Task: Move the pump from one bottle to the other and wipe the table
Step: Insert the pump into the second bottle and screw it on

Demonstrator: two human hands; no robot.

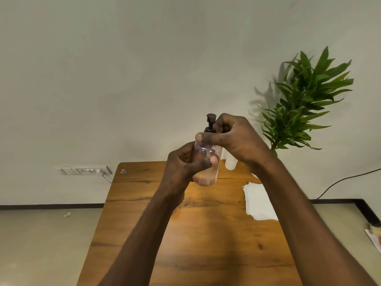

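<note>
Head view: the left hand (181,168) grips the clear bottle (207,162) above the surface (144,203); right hand (233,137) pinches the black pump (210,123). Twisting off-axis could tip liquid out.

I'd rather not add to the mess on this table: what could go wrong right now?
The clear bottle is held in the air by the left hand while the right hand grips the pump; a slip could drop it or spill liquid on the table. The right forearm passes over the paper towels and could brush them.
</note>
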